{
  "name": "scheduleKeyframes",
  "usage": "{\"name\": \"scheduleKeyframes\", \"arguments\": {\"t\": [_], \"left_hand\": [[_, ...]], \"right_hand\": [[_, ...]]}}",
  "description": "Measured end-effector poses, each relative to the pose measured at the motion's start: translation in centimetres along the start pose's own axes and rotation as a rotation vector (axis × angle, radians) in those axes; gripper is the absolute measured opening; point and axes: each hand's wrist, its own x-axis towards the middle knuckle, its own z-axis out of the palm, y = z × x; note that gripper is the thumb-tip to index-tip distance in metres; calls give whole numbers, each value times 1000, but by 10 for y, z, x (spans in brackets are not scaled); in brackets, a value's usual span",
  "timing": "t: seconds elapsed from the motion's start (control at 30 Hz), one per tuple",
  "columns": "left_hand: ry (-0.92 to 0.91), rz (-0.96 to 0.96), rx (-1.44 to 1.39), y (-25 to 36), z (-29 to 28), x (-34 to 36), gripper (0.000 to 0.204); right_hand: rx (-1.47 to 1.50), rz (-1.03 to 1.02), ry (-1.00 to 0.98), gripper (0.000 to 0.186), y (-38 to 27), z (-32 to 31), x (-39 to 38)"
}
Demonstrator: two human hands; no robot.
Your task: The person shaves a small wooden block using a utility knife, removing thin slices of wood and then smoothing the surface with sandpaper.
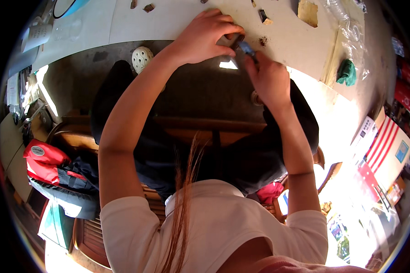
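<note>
At the near edge of the white table, my left hand pinches a small dark piece between thumb and fingers. Just to its right, my right hand is closed around a slim tool with a blue-grey part, whose tip meets or nearly meets the dark piece. Its exact kind is too small to make out. Reddish-brown crumbs lie on the table beyond my right hand. Farther off rests a small black and tan chunk.
A flat tan piece and a small brown chunk lie on the table. Clear plastic wrap and a green cloth are at the right. A red and dark bag sits left of the wooden seat.
</note>
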Motion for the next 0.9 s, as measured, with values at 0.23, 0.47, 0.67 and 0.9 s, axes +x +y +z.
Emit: {"name": "scheduleKeyframes", "arguments": {"t": [0.23,0.47,0.67,0.9], "left_hand": [[-43,-20,-12,2,-3,1,48],[-13,1,4,0,-2,3,48],[-15,23,0,-2,-1,-1,47],[-21,71,-2,-4,-4,0,50]], "right_hand": [[-43,-23,34,32,2,3,-2],[-60,-49,60,30,1,2,-2],[184,17,-28,28,11,1,2],[454,130,-146,33,7,1,5]]}}
